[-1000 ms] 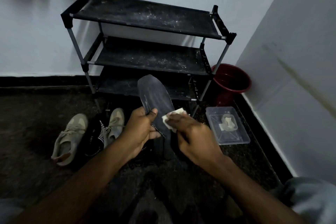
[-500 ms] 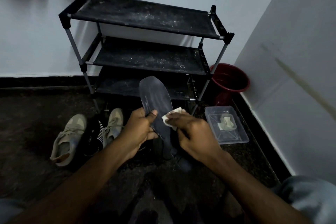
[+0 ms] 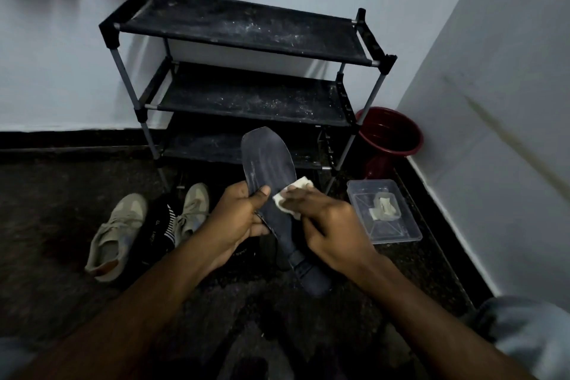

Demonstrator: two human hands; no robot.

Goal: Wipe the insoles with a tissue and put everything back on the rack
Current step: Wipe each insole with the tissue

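My left hand grips a dark insole at its middle, thumb on top, toe end pointing up toward the rack. A white tissue lies on the insole's right edge, pressed there under the fingers of my right hand. The black three-shelf rack stands against the wall behind, its shelves dusty and bare. A second dark insole or sole lies on the floor beneath my hands.
Two beige sneakers and a black striped shoe lie on the dark floor at left. A clear plastic box holding crumpled tissue sits at right, with a red bucket behind it. White walls close in at right and back.
The tissue under my right hand has shifted slightly along the insole's right edge. My left hand keeps the same grip.
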